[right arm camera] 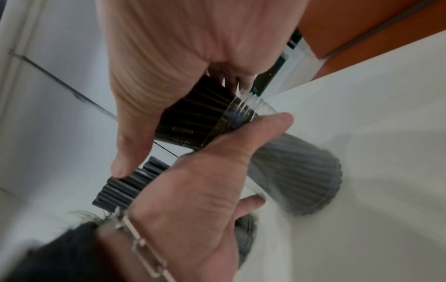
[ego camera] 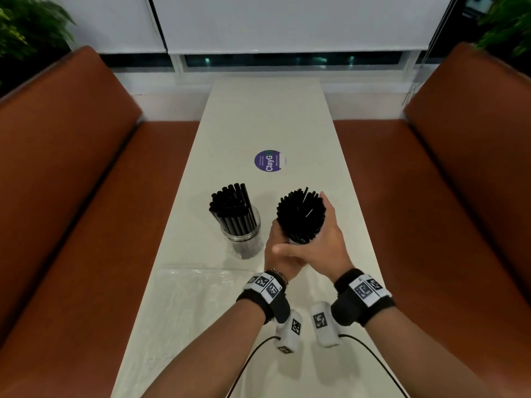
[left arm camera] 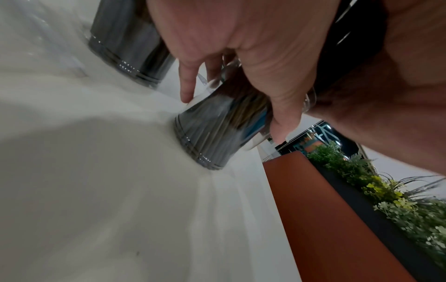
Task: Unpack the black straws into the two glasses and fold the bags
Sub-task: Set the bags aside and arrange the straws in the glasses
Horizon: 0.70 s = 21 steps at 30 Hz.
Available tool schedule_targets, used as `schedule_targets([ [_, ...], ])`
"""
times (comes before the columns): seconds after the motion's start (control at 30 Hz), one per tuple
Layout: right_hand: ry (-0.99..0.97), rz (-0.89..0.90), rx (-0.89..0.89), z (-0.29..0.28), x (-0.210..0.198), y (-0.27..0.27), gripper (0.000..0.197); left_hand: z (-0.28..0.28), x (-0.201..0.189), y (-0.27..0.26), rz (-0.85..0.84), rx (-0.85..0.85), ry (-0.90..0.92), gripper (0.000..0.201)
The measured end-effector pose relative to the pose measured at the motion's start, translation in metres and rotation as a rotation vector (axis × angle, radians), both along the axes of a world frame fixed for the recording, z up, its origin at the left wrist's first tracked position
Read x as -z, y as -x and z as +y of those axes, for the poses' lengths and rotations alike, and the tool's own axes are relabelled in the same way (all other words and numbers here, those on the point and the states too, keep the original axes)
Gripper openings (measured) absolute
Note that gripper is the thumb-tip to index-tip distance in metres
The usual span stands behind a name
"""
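Two clear glasses stand on the white table point(ego camera: 258, 116). The left glass point(ego camera: 244, 242) holds thick black straws point(ego camera: 231, 208) and nobody touches it. My left hand point(ego camera: 279, 249) grips the right glass point(left arm camera: 207, 137) low on its side. A fanned bundle of thin black straws point(ego camera: 300, 216) stands in that glass. My right hand point(ego camera: 323, 234) curls round this bundle just above the rim. In the right wrist view the palm lies against the thin straws point(right arm camera: 193, 118), and the left hand point(right arm camera: 193, 190) is round the glass point(right arm camera: 294, 171). A clear plastic bag point(ego camera: 195, 278) lies flat near me.
A round purple sticker point(ego camera: 268, 163) marks the table beyond the glasses. Brown cushioned benches point(ego camera: 86, 196) run along both long sides. Plants point(left arm camera: 398, 200) stand behind the bench backs. Cables hang from the wrist cameras over the near table end.
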State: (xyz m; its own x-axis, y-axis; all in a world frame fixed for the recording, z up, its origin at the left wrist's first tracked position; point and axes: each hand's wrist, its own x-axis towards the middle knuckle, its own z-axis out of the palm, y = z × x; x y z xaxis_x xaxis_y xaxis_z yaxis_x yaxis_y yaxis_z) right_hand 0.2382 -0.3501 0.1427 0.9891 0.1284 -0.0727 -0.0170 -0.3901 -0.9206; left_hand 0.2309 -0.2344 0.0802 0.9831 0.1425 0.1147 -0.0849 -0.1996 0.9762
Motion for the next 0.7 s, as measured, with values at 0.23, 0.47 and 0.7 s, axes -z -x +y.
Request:
schedule_targets([
  [0.23,0.01,-0.114,0.01,0.027,-0.003,-0.018,0.132,0.003,-0.003,0.003,0.127,-0.052,-0.144,0.052],
  [0.47,0.012,-0.168,-0.164,0.02,-0.009,-0.05,0.066,-0.005,0.02,-0.009,0.271,-0.092,-0.19,0.093],
  [0.7,0.063,-0.032,-0.512,0.001,-0.033,-0.08,0.054,-0.008,0.025,-0.008,0.262,-0.153,-0.199,0.104],
])
